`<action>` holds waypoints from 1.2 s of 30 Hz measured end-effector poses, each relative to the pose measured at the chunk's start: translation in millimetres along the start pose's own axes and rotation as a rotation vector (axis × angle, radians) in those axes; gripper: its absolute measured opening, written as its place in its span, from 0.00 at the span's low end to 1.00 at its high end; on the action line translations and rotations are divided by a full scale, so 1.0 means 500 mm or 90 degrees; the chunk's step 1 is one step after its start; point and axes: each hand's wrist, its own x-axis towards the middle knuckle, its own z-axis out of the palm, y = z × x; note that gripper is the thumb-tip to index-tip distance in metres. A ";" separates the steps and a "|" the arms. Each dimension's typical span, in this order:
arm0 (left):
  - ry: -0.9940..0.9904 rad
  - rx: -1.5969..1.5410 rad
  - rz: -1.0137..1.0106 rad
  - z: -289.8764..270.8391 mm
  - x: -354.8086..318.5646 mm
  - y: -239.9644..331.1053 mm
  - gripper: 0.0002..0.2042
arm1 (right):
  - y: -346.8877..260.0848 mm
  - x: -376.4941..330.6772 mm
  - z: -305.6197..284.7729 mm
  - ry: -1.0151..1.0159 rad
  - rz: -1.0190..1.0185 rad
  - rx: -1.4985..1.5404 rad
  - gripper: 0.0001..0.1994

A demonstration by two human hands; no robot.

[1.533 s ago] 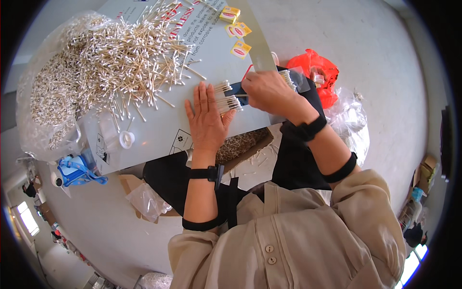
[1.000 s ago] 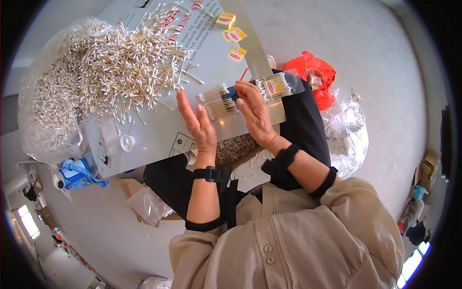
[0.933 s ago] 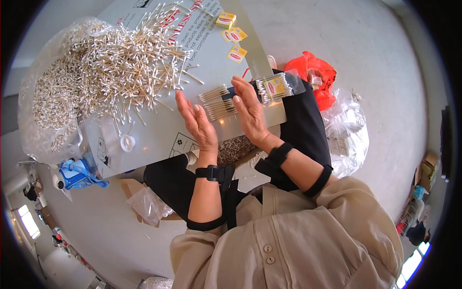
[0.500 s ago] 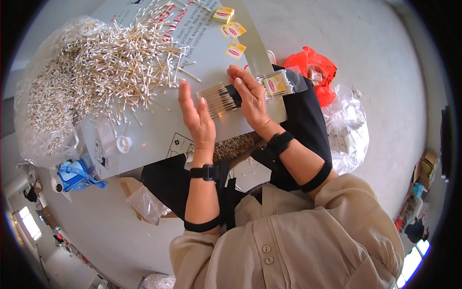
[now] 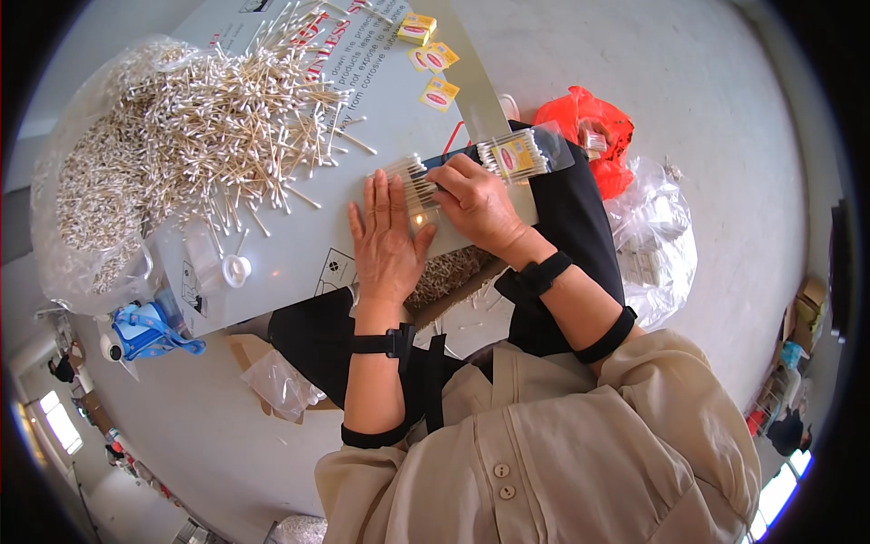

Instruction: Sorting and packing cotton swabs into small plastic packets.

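A flat, clear pack of cotton swabs (image 5: 514,156) lies across the right part of the grey table. A yellow label card sits over the swabs at its right end, more swabs show at its left end, and a dark stretch lies between. My left hand (image 5: 390,245) rests flat, fingers stretched, its fingertips by the left end's swabs. Curled fingers of my right hand (image 5: 485,207) press together on the pack's middle; the fingertips are partly hidden. A big heap of loose cotton swabs (image 5: 227,127) spills from a clear plastic bag (image 5: 56,195) on the left.
Several yellow label cards (image 5: 439,93) lie at the far table edge. A clear plastic container (image 5: 204,249) with a white round part stands near the left. Below the table edge is a box of swabs (image 5: 444,275). A red bag (image 5: 603,136) and a clear bag (image 5: 657,236) are at right.
My left hand has turned from upright on edge to palm down beside the pack. My right hand has rolled over, its straight fingers now curled onto the pack's middle.
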 end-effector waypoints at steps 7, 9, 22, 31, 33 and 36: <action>0.001 -0.004 -0.007 0.002 0.000 0.000 0.39 | 0.014 0.004 0.002 -0.045 -0.062 -0.050 0.05; -0.003 0.001 -0.006 0.002 0.000 0.002 0.39 | 0.009 0.006 -0.001 -0.034 -0.083 -0.062 0.03; -0.004 0.003 -0.007 -0.001 0.001 0.003 0.39 | 0.012 0.011 -0.003 -0.054 -0.028 -0.010 0.01; -0.012 -0.010 0.002 -0.002 0.008 -0.004 0.36 | -0.004 0.035 0.002 -0.068 0.122 -0.022 0.01; 0.195 -0.313 -0.037 0.004 0.013 -0.013 0.33 | -0.025 0.032 -0.004 0.054 0.199 0.192 0.07; 0.346 -0.530 -0.128 0.011 0.043 -0.010 0.30 | -0.010 0.027 0.045 0.159 0.117 0.353 0.14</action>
